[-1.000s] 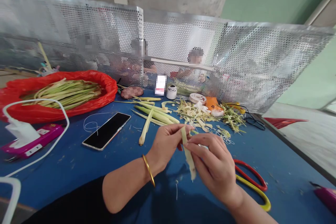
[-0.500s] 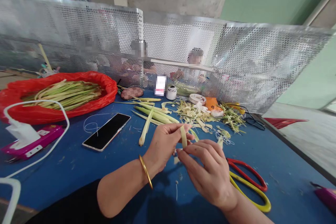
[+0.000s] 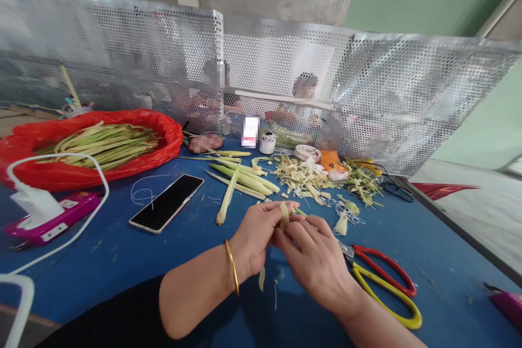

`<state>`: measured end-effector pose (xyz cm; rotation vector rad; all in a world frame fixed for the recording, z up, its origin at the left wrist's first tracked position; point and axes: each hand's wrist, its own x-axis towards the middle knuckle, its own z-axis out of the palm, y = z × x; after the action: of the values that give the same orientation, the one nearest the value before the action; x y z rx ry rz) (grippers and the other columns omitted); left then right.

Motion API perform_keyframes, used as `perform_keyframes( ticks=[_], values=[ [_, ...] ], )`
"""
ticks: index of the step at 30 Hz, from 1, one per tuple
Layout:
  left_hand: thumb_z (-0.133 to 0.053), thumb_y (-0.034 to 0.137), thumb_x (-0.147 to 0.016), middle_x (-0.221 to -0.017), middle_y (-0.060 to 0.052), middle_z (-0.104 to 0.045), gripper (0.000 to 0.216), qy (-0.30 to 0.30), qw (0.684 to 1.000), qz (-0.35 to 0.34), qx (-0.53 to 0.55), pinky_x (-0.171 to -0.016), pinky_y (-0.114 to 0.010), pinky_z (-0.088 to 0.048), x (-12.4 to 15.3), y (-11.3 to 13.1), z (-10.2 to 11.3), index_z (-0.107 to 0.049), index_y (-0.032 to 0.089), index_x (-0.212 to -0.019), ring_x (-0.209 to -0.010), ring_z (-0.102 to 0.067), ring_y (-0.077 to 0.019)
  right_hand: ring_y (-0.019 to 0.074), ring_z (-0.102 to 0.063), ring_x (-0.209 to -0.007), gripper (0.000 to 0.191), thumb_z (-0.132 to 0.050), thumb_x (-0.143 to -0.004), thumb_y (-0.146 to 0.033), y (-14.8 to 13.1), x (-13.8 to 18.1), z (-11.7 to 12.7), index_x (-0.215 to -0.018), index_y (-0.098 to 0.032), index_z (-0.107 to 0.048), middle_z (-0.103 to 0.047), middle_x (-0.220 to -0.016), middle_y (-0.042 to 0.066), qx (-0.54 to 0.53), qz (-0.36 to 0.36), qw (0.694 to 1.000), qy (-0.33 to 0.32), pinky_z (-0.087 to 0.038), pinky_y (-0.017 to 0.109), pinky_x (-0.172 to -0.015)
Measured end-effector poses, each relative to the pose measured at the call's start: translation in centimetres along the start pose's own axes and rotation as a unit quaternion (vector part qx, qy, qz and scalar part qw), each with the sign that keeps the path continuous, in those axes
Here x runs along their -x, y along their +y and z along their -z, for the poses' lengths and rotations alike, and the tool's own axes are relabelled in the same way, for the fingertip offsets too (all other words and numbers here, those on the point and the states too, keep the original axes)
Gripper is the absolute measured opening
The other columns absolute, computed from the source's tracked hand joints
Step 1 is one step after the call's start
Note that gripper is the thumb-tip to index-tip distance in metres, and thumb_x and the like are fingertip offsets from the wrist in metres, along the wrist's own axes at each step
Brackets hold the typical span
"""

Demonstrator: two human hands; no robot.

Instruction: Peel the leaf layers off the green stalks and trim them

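Observation:
Over the blue table [image 3: 228, 304], my two hands meet at a pale green leaf strip [image 3: 284, 216]. My left hand [image 3: 261, 234], with a gold bangle at the wrist, pinches the strip between thumb and fingers. My right hand [image 3: 314, 255] is closed on the same strip from the other side; its fingertips are partly hidden. One end of a strip hangs below my left hand. Scissors [image 3: 387, 283] with one red and one yellow handle lie beside my right wrist. Several longer green leaf stalks [image 3: 244, 179] lie beyond my hands.
A red plastic bag [image 3: 173, 138] of leaf strips stands at the left, near a phone [image 3: 167, 204] and a purple power strip [image 3: 77, 217]. Leaf scraps [image 3: 299, 176], a thread spool [image 3: 267, 143] and a tape roll [image 3: 306, 153] lie before a perforated metal screen [image 3: 261, 60]. People sit behind it.
My right hand has moved up and left, closer to my left hand. The strip now curls over more, and an end hangs below. More of the scissors shows.

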<state>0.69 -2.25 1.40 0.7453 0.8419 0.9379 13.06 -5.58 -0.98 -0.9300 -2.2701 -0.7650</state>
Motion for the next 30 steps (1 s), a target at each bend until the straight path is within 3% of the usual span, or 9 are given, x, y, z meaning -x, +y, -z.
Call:
perform_keyframes(
  ticks=[6,12,15,18,22,26,30],
  values=[
    [-0.071,0.039,-0.07,-0.074,-0.004,-0.069,0.03,0.006,0.999,-0.01,-0.039,-0.047,-0.017,-0.032,-0.3,0.4,0.5,-0.073,0.016,-0.089,-0.059,-0.054,-0.0078,0.0174,-0.054,-0.073,0.02,-0.046,-0.09,-0.006,0.4,0.4,0.3,-0.092,-0.015,-0.064,-0.064,-0.079,0.006,-0.006,-0.028,0.999,0.024,-0.038,0.035,-0.077],
    [-0.069,0.045,-0.073,-0.076,-0.005,-0.069,0.037,-0.004,0.998,-0.029,-0.052,-0.043,-0.018,-0.028,-0.4,0.4,0.6,-0.073,0.017,-0.096,-0.054,-0.051,-0.0071,0.0173,-0.056,-0.075,0.018,-0.054,-0.085,-0.004,0.2,0.5,0.9,-0.095,-0.017,-0.062,-0.062,-0.082,0.005,-0.155,-0.062,0.981,0.102,-0.042,0.035,-0.077],
    [-0.068,0.042,-0.074,-0.074,-0.004,-0.069,0.034,-0.001,0.998,-0.046,-0.052,-0.043,-0.018,-0.029,-0.5,0.3,0.6,-0.073,0.016,-0.095,-0.051,-0.049,-0.0066,0.0187,-0.058,-0.085,0.02,-0.055,-0.085,-0.005,0.2,0.5,0.8,-0.095,-0.02,-0.062,-0.059,-0.089,0.006,-0.237,-0.159,0.95,0.128,-0.044,0.033,-0.075],
    [-0.066,0.038,-0.076,-0.072,-0.004,-0.068,0.029,-0.001,0.995,-0.076,-0.068,-0.044,-0.018,-0.03,-0.6,0.2,0.7,-0.074,0.016,-0.093,-0.052,-0.051,-0.0074,0.0171,-0.057,-0.084,0.013,-0.056,-0.087,-0.009,0.4,0.4,0.7,-0.089,-0.022,-0.061,-0.059,-0.088,0.004,-0.306,-0.276,0.897,0.16,-0.046,0.03,-0.073],
    [-0.064,0.036,-0.076,-0.069,-0.003,-0.065,0.025,-0.016,0.988,-0.12,-0.097,-0.049,-0.02,-0.038,-0.8,0.0,0.7,-0.074,0.015,-0.085,-0.056,-0.054,-0.0095,0.0153,-0.057,-0.077,0.01,-0.055,-0.091,-0.018,0.7,0.2,0.4,-0.083,-0.022,-0.06,-0.061,-0.082,0.001,-0.337,-0.362,0.858,0.139,-0.044,0.027,-0.069],
    [-0.064,0.032,-0.074,-0.066,0.0,-0.061,0.019,-0.019,0.988,-0.137,-0.074,-0.061,-0.021,-0.046,-0.7,-0.3,0.2,-0.071,0.014,-0.076,-0.059,-0.055,-0.0094,0.0159,-0.057,-0.075,0.011,-0.052,-0.092,-0.019,0.7,0.4,0.3,-0.085,-0.022,-0.06,-0.062,-0.083,0.002,-0.302,-0.334,0.889,0.083,-0.044,0.028,-0.069],
    [-0.062,0.024,-0.071,-0.059,0.003,-0.053,0.01,-0.025,0.993,-0.104,-0.041,-0.052,-0.017,-0.039,-0.5,-0.7,-0.1,-0.065,0.015,-0.071,-0.051,-0.045,-0.0056,0.0178,-0.057,-0.08,0.01,-0.052,-0.091,-0.018,0.5,0.7,0.4,-0.09,-0.021,-0.062,-0.062,-0.091,0.005,-0.272,-0.269,0.923,0.05,-0.044,0.031,-0.072]
  ],
)
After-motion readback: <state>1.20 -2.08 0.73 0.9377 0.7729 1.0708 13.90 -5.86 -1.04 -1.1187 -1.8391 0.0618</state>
